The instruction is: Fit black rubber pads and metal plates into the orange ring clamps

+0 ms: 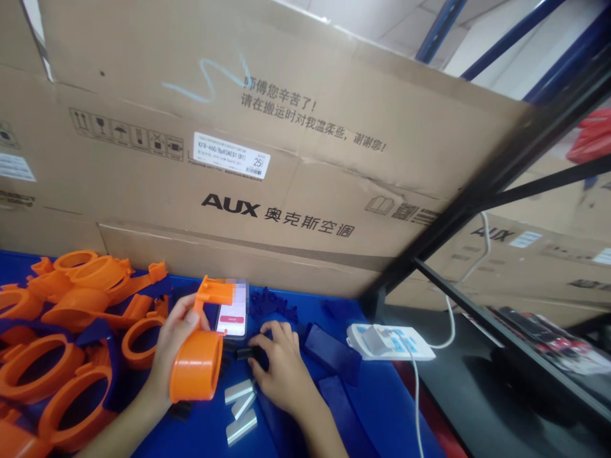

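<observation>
My left hand is closed around an orange plastic part, which has a wide ring at the bottom and a narrow arm with a bracket at the top. The part is raised above the blue table. Low over the tabletop, my right hand has its thumb and forefinger closed at the end of a small black cylindrical piece. More dark pieces lie close by, partly hidden. Just below them are several silver metal pieces. Behind the orange part lies a phone with a lit screen.
Many orange ring parts are heaped at the left. Small dark blue pieces lie behind my right hand, and flat dark blue parts to its right. A white power strip sits at the table's right edge. A large cardboard box stands behind.
</observation>
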`<state>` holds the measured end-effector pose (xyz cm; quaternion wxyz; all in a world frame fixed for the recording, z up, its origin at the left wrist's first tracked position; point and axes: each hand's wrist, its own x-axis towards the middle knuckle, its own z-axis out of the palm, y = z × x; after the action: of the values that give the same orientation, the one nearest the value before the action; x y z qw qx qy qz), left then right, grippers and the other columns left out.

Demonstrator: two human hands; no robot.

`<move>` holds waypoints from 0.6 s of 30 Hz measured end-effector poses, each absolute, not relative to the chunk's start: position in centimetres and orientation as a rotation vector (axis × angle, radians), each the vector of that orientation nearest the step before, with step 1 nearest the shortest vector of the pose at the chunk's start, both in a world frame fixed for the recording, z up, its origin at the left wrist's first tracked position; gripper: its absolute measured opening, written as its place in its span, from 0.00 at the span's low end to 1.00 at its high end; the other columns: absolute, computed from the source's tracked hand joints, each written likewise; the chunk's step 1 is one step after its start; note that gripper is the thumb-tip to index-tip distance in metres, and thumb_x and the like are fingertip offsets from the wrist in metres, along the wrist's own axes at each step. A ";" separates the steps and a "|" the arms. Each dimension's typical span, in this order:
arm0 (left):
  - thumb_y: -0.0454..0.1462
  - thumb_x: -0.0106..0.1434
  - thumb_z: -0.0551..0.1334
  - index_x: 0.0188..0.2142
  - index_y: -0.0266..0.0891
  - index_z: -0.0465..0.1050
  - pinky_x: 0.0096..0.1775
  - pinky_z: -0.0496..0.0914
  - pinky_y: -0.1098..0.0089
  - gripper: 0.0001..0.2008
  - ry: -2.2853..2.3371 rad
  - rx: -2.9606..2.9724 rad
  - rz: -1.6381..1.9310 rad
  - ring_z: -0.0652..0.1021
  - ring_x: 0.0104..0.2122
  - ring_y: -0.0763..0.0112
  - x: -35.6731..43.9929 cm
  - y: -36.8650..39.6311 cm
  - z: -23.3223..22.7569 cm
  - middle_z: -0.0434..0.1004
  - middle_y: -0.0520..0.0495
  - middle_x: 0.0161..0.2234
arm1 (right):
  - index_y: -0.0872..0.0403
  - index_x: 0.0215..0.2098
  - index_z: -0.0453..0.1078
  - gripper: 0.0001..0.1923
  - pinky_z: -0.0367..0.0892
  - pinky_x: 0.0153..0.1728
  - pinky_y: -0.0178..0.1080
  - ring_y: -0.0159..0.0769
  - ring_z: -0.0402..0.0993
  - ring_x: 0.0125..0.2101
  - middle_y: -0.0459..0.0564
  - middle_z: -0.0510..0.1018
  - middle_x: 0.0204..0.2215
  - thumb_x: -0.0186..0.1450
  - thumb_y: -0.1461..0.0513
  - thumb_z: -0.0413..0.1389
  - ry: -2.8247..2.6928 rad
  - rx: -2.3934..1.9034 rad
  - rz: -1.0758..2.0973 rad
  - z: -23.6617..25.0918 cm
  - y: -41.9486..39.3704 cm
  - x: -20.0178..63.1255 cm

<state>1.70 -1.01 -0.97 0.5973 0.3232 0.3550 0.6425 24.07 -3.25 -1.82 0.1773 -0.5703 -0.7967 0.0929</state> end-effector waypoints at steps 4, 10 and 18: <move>0.46 0.60 0.71 0.48 0.46 0.74 0.23 0.70 0.75 0.18 0.833 0.788 1.446 0.73 0.21 0.73 2.1 -1.6 -0.9 0.75 0.55 0.27 | 0.45 0.47 0.77 0.11 0.62 0.52 0.49 0.52 0.65 0.55 0.53 0.72 0.54 0.66 0.62 0.62 -2.216 -1.681 0.259 -2.0 -2.9 24.7; 0.45 0.61 0.71 0.50 0.45 0.74 0.25 0.71 0.75 0.19 0.798 0.885 1.466 0.74 0.23 0.74 2.3 -1.8 -0.6 0.76 0.55 0.29 | 0.45 0.50 0.76 0.13 0.60 0.55 0.51 0.54 0.62 0.60 0.54 0.70 0.59 0.67 0.60 0.62 -2.213 -1.698 0.273 -2.2 -2.8 25.1; 0.46 0.62 0.69 0.51 0.45 0.73 0.26 0.71 0.74 0.19 0.813 0.889 1.433 0.73 0.23 0.72 2.1 -1.6 -1.3 0.74 0.55 0.28 | 0.46 0.50 0.75 0.12 0.59 0.55 0.51 0.53 0.64 0.59 0.53 0.74 0.58 0.68 0.60 0.59 -2.243 -1.697 0.327 -2.1 -2.7 25.2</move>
<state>2.08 -1.61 -1.28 0.5930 0.3825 0.3497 0.6162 25.21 -2.68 -2.06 0.1543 -0.5923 -0.7825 0.1141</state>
